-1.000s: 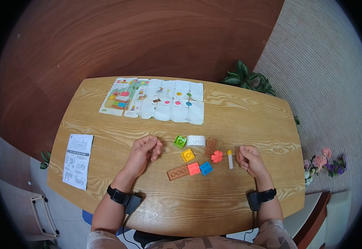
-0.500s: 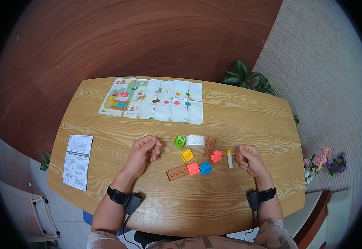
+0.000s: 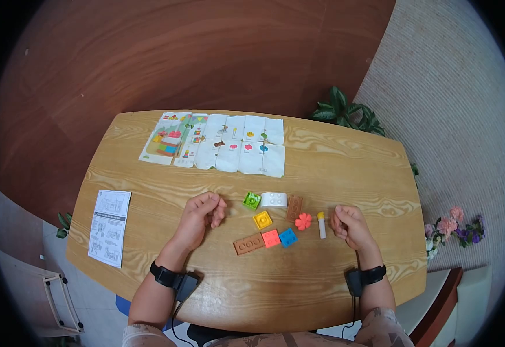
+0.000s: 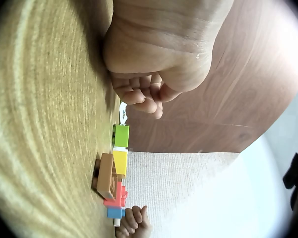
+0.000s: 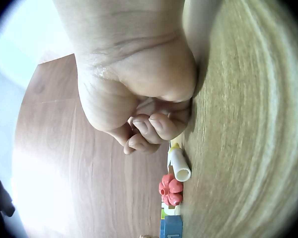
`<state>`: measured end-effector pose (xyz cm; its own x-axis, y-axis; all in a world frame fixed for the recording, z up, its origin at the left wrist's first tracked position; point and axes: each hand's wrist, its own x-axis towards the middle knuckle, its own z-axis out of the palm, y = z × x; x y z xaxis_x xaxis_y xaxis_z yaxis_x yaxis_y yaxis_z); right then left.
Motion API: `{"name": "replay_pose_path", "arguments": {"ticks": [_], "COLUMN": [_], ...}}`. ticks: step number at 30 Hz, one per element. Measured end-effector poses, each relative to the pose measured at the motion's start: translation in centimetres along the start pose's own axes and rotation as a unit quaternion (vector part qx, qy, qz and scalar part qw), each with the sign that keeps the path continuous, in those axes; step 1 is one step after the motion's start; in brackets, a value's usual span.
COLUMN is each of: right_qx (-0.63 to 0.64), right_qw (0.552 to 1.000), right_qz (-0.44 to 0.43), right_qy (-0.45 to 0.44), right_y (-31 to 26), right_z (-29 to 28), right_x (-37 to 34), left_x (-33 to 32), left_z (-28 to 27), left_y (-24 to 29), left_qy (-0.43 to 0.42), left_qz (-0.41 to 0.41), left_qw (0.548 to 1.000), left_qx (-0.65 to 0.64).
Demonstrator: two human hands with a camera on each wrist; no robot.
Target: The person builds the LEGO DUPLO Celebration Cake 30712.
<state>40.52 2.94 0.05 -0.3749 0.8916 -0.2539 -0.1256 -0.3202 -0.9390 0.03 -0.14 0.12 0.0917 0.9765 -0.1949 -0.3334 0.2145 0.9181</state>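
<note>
My left hand (image 3: 201, 217) rests on the table left of a group of toy bricks, its fingers loosely curled around nothing. On the other side my right hand (image 3: 351, 225) lies the same way, beside a white candle piece (image 3: 322, 227) with a yellow tip. Between the hands are a green brick (image 3: 251, 200), a white arched brick (image 3: 274, 200), a yellow brick (image 3: 262, 220), a coral flower piece (image 3: 303, 221) and a brown brick (image 3: 294, 208). Nearer the body, a second brown brick (image 3: 248, 244), a coral brick (image 3: 271, 237) and a blue brick (image 3: 288, 237) lie in a row.
An unfolded picture leaflet (image 3: 223, 141) lies at the table's far side, and a black-and-white printed sheet (image 3: 109, 228) at the left. Green leaves (image 3: 348, 113) stand behind the far edge. Pink and purple flowers (image 3: 454, 228) are beyond the right edge.
</note>
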Motion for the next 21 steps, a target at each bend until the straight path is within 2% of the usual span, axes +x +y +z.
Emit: {"name": "replay_pose_path", "arguments": {"ticks": [21], "right_qx": [-0.019], "right_qw": [1.0], "right_qz": [-0.01], "right_qy": [0.015], "right_y": [-0.06], "right_z": [0.42], "right_x": [0.05], "left_x": [0.17], "left_z": [-0.02], "left_y": [-0.14], "left_qy": [0.005], "left_qz": [0.002], "left_qw": [1.0], "left_qx": [0.002]}}
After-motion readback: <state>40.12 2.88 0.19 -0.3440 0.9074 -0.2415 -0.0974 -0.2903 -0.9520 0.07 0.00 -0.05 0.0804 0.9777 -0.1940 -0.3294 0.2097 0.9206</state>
